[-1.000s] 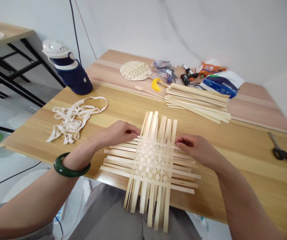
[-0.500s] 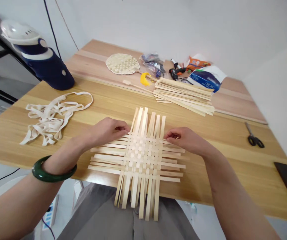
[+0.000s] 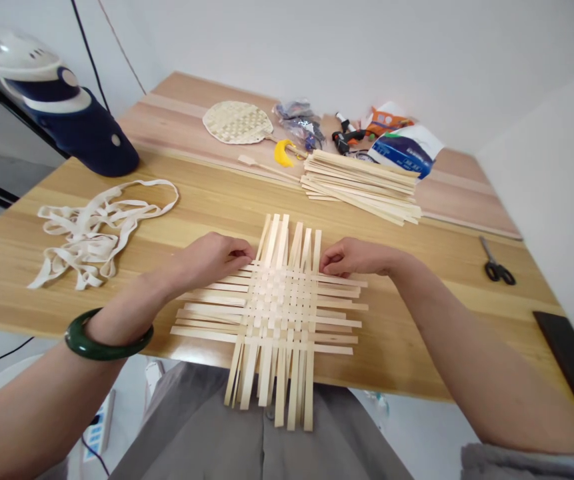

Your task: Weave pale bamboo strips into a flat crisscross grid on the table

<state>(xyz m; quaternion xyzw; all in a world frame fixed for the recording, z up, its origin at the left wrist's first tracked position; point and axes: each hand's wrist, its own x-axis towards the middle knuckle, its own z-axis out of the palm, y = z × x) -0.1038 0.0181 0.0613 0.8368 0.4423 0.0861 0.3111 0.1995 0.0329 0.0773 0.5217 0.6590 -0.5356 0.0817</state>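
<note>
A mat woven from pale flat strips (image 3: 281,300) lies at the near table edge, its lower strip ends hanging over the edge above my lap. My left hand (image 3: 224,255) is closed, its fingertips pinching strips at the mat's upper left corner. At the upper right corner my right hand (image 3: 349,257) is closed too, with thumb and fingertips pressed on a strip end there. Loose strip ends stick out on all four sides of the weave. Exactly which strip each hand grips is partly hidden by the fingers.
Behind the mat is a stack of loose strips (image 3: 361,187). A round woven fan (image 3: 238,123), a yellow object (image 3: 283,153), plastic bags and a glue gun (image 3: 347,140) lie farther back. Cream ribbon (image 3: 97,233) and a blue bottle (image 3: 87,130) stand left; scissors (image 3: 497,263) and a black slab (image 3: 571,360) right.
My right hand has shifted slightly up along the mat's right side, fingers still closed. My left hand stays at the upper left corner. The whole view has shifted a little.
</note>
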